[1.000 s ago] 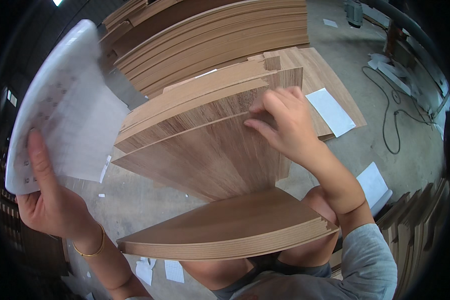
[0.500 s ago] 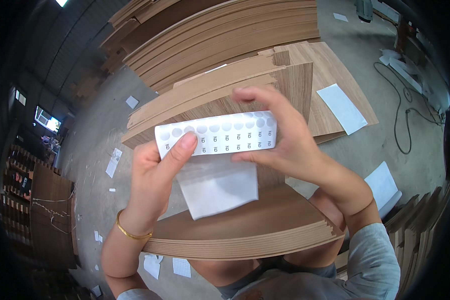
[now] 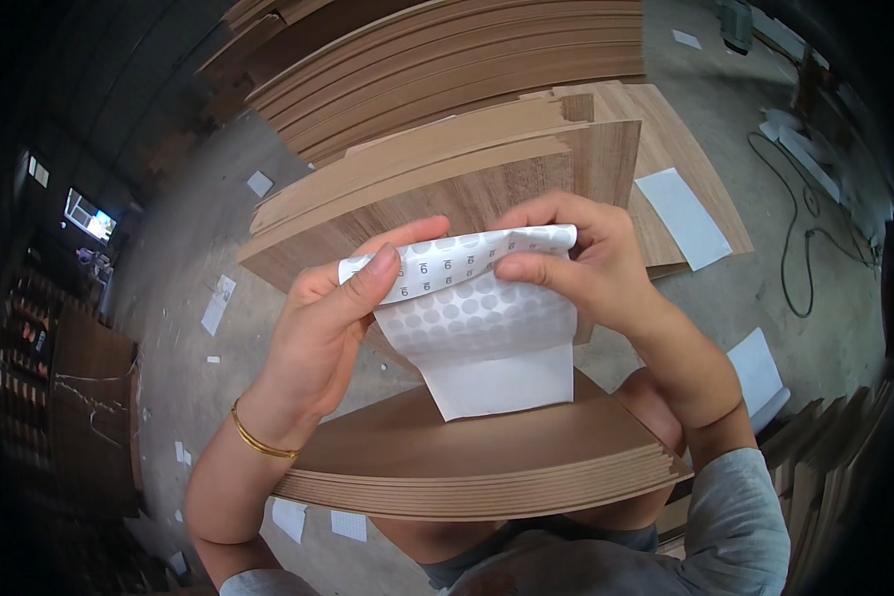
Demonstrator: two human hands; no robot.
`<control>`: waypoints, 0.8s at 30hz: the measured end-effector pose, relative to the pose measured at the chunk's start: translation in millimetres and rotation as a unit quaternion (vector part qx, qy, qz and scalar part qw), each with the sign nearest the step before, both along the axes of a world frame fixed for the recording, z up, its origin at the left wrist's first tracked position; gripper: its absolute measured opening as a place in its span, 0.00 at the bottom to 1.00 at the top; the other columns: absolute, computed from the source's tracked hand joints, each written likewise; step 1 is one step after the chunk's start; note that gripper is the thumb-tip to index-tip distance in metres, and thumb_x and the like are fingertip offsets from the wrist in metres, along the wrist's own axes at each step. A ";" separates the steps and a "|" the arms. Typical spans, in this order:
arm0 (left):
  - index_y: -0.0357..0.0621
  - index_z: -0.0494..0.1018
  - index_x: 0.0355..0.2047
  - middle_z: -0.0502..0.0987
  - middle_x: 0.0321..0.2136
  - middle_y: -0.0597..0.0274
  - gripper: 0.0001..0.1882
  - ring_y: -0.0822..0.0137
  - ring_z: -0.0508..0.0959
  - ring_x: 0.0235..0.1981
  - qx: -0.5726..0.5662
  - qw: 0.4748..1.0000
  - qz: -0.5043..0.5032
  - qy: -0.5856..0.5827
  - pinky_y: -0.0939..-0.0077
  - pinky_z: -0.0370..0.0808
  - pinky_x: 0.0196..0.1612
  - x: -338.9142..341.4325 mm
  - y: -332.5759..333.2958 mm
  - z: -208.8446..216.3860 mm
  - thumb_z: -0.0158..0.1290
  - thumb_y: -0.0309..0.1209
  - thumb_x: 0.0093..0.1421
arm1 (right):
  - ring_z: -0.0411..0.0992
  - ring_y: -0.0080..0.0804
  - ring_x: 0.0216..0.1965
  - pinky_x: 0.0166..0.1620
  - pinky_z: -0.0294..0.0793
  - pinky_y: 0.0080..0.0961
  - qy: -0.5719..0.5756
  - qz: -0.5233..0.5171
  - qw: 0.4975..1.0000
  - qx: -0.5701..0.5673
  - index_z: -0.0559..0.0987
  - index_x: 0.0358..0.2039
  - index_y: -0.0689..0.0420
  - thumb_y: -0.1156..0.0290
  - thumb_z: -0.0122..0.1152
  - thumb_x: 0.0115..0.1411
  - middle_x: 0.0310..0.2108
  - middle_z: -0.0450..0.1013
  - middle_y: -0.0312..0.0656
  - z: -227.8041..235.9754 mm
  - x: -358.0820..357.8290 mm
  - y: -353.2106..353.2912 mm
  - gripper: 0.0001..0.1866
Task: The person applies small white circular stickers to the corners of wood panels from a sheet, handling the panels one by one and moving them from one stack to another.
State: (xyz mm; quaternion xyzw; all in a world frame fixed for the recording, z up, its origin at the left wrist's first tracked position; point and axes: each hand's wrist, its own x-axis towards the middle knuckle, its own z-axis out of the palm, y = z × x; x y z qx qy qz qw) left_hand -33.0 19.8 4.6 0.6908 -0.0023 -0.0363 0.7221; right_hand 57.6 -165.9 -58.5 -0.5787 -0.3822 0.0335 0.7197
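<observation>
A white sheet of round grey stickers (image 3: 462, 316) is folded over along its top, and both hands grip that fold. My left hand (image 3: 333, 303) pinches the fold's left end, thumb in front and fingers behind. At the right end, my right hand (image 3: 586, 258) closes on the fold with thumb and fingers. The sheet's plain lower part hangs over a stack of brown boards (image 3: 487, 482) lying across my lap.
Wood-grain panels (image 3: 447, 194) lean together just beyond my hands, with a tall stack of boards (image 3: 467, 70) behind. White paper (image 3: 683, 219) lies on a panel at the right. A cable (image 3: 793, 238) coils on the floor, and more boards (image 3: 824, 467) stand at lower right.
My right hand has gone from open fingers around the sheet's end to gripping it. The fold has tilted, and more rows of stickers now show below it.
</observation>
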 end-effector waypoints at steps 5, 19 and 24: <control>0.30 0.66 0.46 0.69 0.47 0.53 0.21 0.66 0.70 0.47 0.046 0.996 0.016 -0.069 0.75 0.65 0.51 -3.5 -1.9 -4.7 0.48 0.33 0.57 | 0.69 0.18 0.24 0.28 0.67 0.14 0.148 0.046 0.987 -0.041 0.76 0.27 0.62 0.72 0.65 0.47 0.21 0.73 0.35 -2.5 1.8 2.6 0.09; 0.36 0.68 0.45 0.73 0.37 0.66 0.14 0.77 0.70 0.38 0.143 0.984 0.015 -0.102 0.83 0.68 0.43 1.3 4.6 -28.3 0.46 0.27 0.59 | 0.70 0.32 0.28 0.29 0.67 0.24 -0.496 -0.267 0.826 0.015 0.75 0.30 0.57 0.74 0.61 0.41 0.30 0.72 0.39 -9.4 6.2 40.2 0.12; 0.38 0.69 0.43 0.73 0.35 0.68 0.12 0.78 0.70 0.35 0.148 0.977 -0.037 -0.151 0.83 0.69 0.39 8.3 5.1 -38.6 0.46 0.29 0.59 | 0.71 0.35 0.29 0.29 0.67 0.26 -0.511 -0.284 0.809 -0.062 0.74 0.27 0.59 0.81 0.61 0.40 0.30 0.74 0.43 -1.6 -10.2 29.6 0.11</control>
